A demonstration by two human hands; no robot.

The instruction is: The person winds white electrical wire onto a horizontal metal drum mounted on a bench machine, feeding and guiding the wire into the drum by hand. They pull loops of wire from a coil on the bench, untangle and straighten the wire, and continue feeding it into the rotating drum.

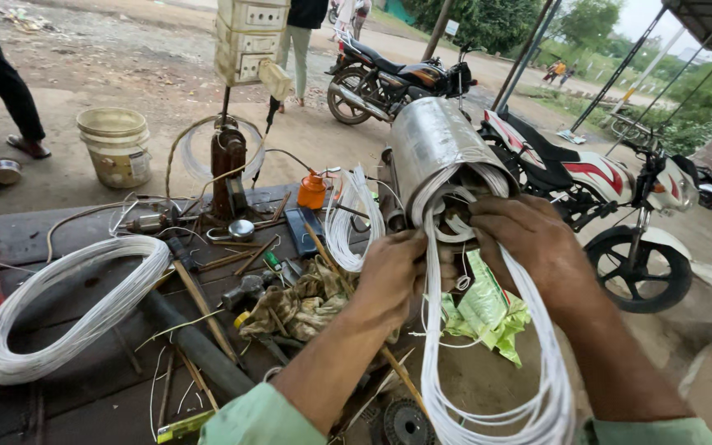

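— Looking at the middle of the view, what are the two hands busy with?

— Both are at the open mouth of the metal cylinder (434, 148), which lies tilted with its opening toward the person, probably so the inside can be reached. The left hand (391, 276) sits at about 7 o'clock of that opening, its fingers (416, 247) curled shut around the white wire bundle (488, 363). The right hand (529, 243) is at 4 o'clock, fingers closed on the same strands where they enter the bore.

— And where does the bundle go?

— It loops out of the cylinder's mouth and hangs down toward 6 o'clock, between the forearms, likely kept slack there so it does not tangle.

— What lies around?

— At 9 o'clock of the hands, a big wire coil (59, 309) rests flat on the dark surface (67, 387), apart from the work. A smaller loop of wire (348, 218) lies just beside the cylinder at 10 o'clock. An orange oil can (312, 191) stands upright behind it. A crumpled rag (294, 305) lies near the left wrist, a green bag (488, 313) under the bundle. A bucket (114, 147) stands on the ground at 10 o'clock, and a motorcycle (611, 198) is parked at 3 o'clock.
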